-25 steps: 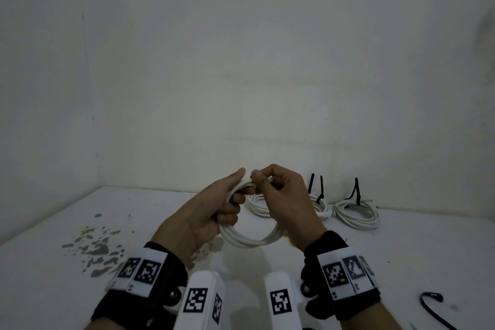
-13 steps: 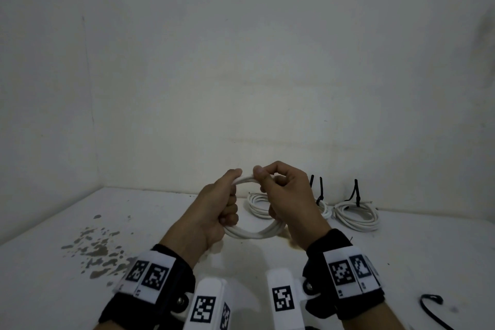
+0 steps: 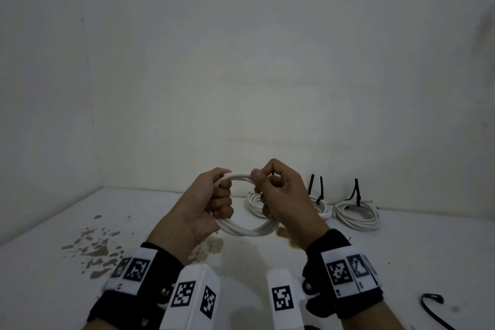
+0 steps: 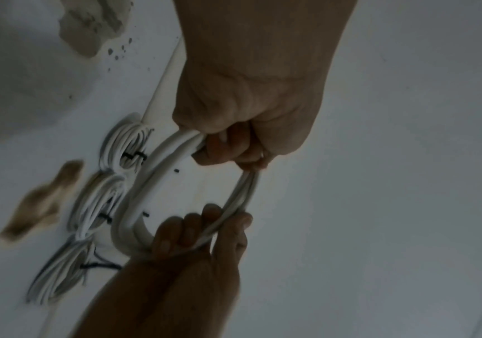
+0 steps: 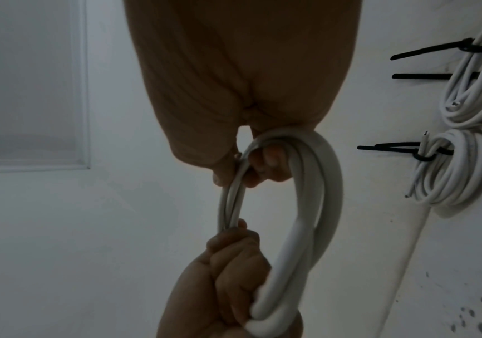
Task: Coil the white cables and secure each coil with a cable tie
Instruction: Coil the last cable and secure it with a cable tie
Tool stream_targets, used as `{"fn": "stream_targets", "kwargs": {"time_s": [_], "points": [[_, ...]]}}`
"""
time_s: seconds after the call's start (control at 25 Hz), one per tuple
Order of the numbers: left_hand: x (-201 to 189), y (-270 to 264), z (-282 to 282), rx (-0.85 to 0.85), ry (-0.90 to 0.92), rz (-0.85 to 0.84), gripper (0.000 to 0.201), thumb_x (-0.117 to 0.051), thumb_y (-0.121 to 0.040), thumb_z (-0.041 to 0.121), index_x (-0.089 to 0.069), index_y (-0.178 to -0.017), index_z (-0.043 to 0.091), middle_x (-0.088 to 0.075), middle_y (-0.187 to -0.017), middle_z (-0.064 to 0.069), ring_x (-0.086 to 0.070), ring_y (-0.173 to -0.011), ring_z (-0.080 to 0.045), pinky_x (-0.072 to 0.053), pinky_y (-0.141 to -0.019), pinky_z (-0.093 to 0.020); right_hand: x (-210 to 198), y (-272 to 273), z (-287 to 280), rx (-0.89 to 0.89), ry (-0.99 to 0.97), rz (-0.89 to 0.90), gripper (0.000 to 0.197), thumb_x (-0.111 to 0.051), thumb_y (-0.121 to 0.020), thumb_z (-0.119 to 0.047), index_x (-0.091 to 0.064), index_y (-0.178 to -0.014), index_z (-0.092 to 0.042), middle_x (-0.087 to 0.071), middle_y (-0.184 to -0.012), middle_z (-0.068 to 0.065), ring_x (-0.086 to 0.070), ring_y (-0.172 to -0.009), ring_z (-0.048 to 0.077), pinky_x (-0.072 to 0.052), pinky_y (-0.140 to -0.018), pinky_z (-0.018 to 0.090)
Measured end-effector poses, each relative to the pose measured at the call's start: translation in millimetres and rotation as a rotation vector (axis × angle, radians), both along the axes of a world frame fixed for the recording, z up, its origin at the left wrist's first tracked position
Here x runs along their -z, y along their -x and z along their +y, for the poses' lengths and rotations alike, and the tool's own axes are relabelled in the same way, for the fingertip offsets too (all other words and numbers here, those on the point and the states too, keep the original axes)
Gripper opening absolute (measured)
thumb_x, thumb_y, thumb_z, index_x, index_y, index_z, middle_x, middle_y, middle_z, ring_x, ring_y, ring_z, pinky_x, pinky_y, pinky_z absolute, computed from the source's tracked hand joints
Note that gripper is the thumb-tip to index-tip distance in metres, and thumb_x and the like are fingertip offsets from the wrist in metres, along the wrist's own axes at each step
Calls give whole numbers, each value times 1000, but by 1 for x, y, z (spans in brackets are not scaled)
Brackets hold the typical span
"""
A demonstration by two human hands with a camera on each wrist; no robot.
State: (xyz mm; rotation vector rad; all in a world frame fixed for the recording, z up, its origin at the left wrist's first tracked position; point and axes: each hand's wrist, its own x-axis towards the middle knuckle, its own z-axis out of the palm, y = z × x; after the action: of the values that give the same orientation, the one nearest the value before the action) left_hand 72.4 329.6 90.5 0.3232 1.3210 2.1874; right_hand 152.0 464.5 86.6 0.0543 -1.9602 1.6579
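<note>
White cable (image 3: pixel 242 230) is wound into a loop of several turns and held in the air above the worktop (image 3: pixel 48 276), between both our hands. Left hand (image 3: pixel 206 209): fingers curled tight around the left side of the loop, thumb over the top. Right hand (image 3: pixel 281 201): thumb and fingers pinching the top strands, the remaining fingers hooked through the right side. Both hands are clamped on the same loop.

Step in hand, as we judge it: coiling of this cable is all but finished; we are gathering the turns and evening them out. No tie is on it yet.

Along the back edge of the worktop, against the wall, lie finished coils (image 3: pixel 356 215), each cinched with a black tie whose tail stands up; the left wrist view shows three bundles.

A loose black cable tie (image 3: pixel 431 303) lies near the front right corner of the worktop.

Next move, in our judgement: one hand must keep the whole bundle pinched so the turns do not spring apart, while the right hand lets go and reaches for that tie.
</note>
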Motion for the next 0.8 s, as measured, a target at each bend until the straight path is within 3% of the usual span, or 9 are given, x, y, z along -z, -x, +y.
{"fn": "stream_targets", "kwargs": {"time_s": [0.2, 0.28, 0.48, 0.6, 0.72, 0.8], "points": [[6, 4, -8, 184, 125, 79, 37, -44, -89, 24, -68, -70, 4, -46, -53, -1, -35, -36, -10, -37, -41, -21, 4, 1, 4, 22, -112, -50, 26, -59, -99, -25, -53, -81, -9, -52, -72, 11, -36, -47, 12, -34, -43, 24], [7, 6, -11, 200, 209, 95, 38, -42, -85, 21, -72, -72, 1, -46, -54, 0, -32, -35, -9, -39, -42, -22, 7, 3, 2, 13, -158, -77, 25, -59, -99, -26, -53, -80, -11, -54, -73, 11, -38, -49, 12, -35, -44, 25], [4, 8, -17, 257, 302, 87, 29, -40, -84, 22, -58, -64, 9, -25, -47, 7, -17, -34, -7, -27, -41, -20, 12, 6, 2, -51, -118, -117, 28, -60, -99, -23, -50, -75, -13, -50, -67, 5, -31, -49, 13, -29, -44, 25], [8, 0, -7, 134, 447, 194, 43, -48, -95, 39, -47, -59, 16, -19, -49, 6, -15, -39, -10, -20, -41, -21, 17, 7, 5, -57, -98, -147, 29, -60, -99, -24, -50, -74, -13, -51, -69, 7, -33, -52, 15, -31, -45, 25], [14, -9, 7, -6, 494, 312, 38, -48, -96, 32, -41, -63, 16, -21, -50, 4, -17, -41, -11, -18, -41, -21, 17, 2, 11, -57, -106, -168, 27, -62, -98, -25, -55, -78, -9, -56, -69, 8, -43, -49, 18, -39, -46, 28], [18, -13, 14, -47, 486, 333, 34, -44, -96, 26, -41, -64, 15, -22, -49, 5, -17, -40, -10, -18, -41, -20, 16, -5, 17, -30, -122, -200, 26, -63, -97, -30, -64, -87, -6, -64, -75, 10, -56, -57, 20, -48, -52, 33]]}}
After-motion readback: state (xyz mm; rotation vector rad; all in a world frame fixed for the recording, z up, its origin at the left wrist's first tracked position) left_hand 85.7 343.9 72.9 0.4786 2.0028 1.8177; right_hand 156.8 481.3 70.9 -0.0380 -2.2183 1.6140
